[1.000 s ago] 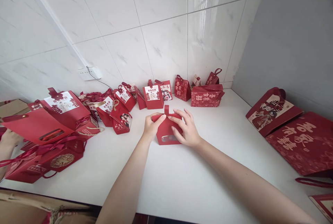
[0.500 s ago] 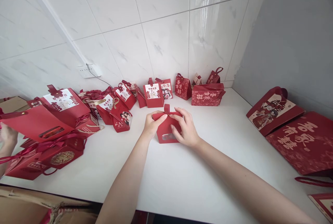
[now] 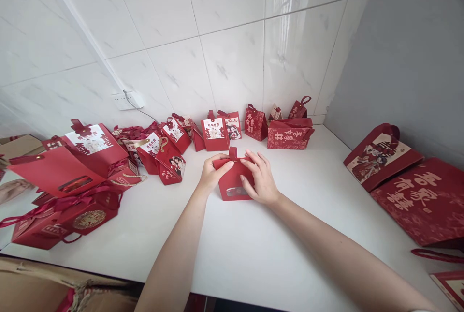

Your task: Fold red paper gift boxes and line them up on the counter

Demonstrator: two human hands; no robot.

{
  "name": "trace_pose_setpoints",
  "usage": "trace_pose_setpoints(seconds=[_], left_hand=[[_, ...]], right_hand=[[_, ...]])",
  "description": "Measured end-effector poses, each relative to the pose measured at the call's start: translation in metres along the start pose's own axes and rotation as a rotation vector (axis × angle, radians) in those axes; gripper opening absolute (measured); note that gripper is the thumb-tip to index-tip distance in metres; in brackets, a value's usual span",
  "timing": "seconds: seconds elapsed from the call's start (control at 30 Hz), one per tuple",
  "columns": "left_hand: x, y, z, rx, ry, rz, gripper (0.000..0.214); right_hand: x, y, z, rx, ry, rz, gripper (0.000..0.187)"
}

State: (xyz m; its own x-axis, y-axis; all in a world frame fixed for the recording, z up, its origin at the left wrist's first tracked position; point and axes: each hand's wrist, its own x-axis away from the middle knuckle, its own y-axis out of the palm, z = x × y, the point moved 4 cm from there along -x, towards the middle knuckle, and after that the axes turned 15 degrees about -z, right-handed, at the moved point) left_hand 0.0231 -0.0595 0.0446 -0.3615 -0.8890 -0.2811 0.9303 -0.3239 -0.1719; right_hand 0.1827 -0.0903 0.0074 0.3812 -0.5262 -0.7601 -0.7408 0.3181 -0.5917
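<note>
A small red gift box (image 3: 232,176) stands upright on the white table in front of me, with a loop handle on top and an oval window low on its front. My left hand (image 3: 211,172) grips its upper left edge, thumb on the front and fingers behind. On the right side, my right hand (image 3: 263,179) holds the box with thumb and index finger against the front; its other fingers reach past the top right edge. Just behind stands a red box with a white picture panel (image 3: 215,133).
Several red gift boxes line the tiled wall. At left, red boxes (image 3: 90,213) are piled near another person's hand (image 3: 14,190). Large red boxes (image 3: 422,200) lie at right, by a grey partition (image 3: 406,55). An open cardboard carton (image 3: 36,283) sits below the table's front left edge.
My right fingers have shifted slightly right and lifted a little from the box's top edge. My left hand keeps its grip. At far left, the other person's hand has moved lower.
</note>
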Motion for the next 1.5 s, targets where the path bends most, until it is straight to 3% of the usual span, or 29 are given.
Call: trace_pose_setpoints(seconds=[0.1,0.27,0.43,0.63,0.8,1.07,1.2,1.33,1.4,1.5], left_hand=[[0.001,0.0,0.009,-0.091,0.008,-0.004,0.024],[0.001,0.004,0.016,-0.247,0.066,0.007,0.023],[0.005,0.005,0.022,-0.44,0.157,0.076,0.019],[0.008,0.006,0.034,-0.51,0.193,-0.089,0.016],[0.008,0.014,0.029,-0.483,0.18,-0.148,0.018],[0.007,0.021,0.024,-0.469,0.231,-0.118,0.014],[0.005,0.021,0.02,-0.463,0.219,-0.057,0.017],[0.003,0.022,0.015,-0.446,0.181,-0.044,0.021],[0.003,0.023,0.016,-0.461,0.223,-0.01,0.023],[0.005,0.025,0.022,-0.536,0.349,0.072,0.035]], right_hand=[[-0.009,-0.01,-0.001,-0.171,0.125,0.047,0.049],[-0.029,-0.019,-0.001,-0.355,0.24,-0.02,0.013],[-0.038,-0.024,0.007,-0.415,0.252,-0.105,0.014],[-0.047,-0.042,0.007,-0.366,0.179,-0.243,0.014],[-0.05,-0.051,0.008,-0.199,0.126,-0.327,0.017],[-0.046,-0.04,0.008,-0.182,0.225,-0.287,0.014],[-0.048,-0.044,0.011,-0.291,0.252,-0.311,0.02],[-0.05,-0.054,0.015,-0.503,0.282,-0.483,0.026],[-0.05,-0.061,0.015,-0.584,0.301,-0.531,0.026],[-0.053,-0.073,0.01,-0.662,0.295,-0.507,0.023]])
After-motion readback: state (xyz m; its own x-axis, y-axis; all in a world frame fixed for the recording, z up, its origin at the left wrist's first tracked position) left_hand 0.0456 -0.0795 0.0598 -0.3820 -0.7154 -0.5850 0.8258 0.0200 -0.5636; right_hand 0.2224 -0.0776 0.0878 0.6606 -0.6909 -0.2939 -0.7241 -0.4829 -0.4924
